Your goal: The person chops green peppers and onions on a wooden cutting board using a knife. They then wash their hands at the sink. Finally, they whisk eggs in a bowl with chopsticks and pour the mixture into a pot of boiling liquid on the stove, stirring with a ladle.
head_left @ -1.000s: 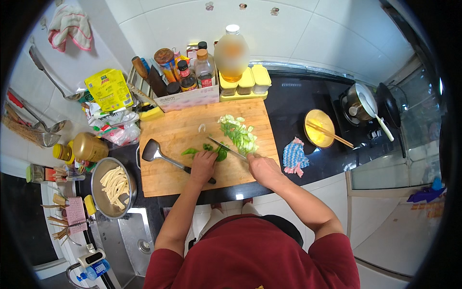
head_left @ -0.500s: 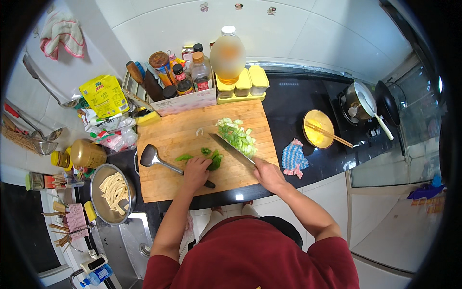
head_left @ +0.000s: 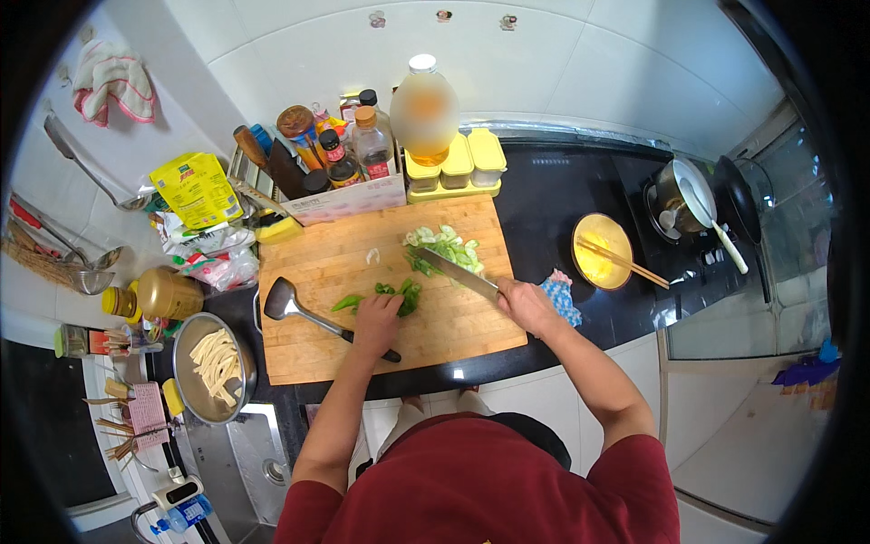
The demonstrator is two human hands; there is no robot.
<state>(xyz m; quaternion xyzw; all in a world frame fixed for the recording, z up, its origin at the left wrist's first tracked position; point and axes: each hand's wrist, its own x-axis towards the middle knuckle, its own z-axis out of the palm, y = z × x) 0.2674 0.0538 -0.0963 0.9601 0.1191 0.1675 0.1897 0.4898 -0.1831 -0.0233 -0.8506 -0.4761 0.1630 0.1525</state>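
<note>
A large kitchen knife (head_left: 460,274) is in my right hand (head_left: 526,306), which is closed round its handle. Its blade slants to the far left over the wooden cutting board (head_left: 453,335), with the tip against a heap of sliced pale-green vegetable (head_left: 449,243). My left hand (head_left: 377,319) lies on the board with bent fingers on green pepper pieces (head_left: 408,296); the fingertips are partly hidden. A metal spatula (head_left: 283,301) lies left of that hand, its handle running beneath my left wrist to a black end.
Left of the board stands a steel bowl (head_left: 192,343) of pale strips, above a sink (head_left: 237,444). Seasoning bottles (head_left: 372,145) and yellow-lidded jars (head_left: 456,159) line the back. To the right are a bowl of yellow liquid with chopsticks (head_left: 625,265), a cloth (head_left: 562,299) and a pot (head_left: 684,195).
My right hand has moved right with the knife, and now partly covers the cloth. The blade has drawn away from my left hand. Green pepper pieces beside my left fingers lie differently.
</note>
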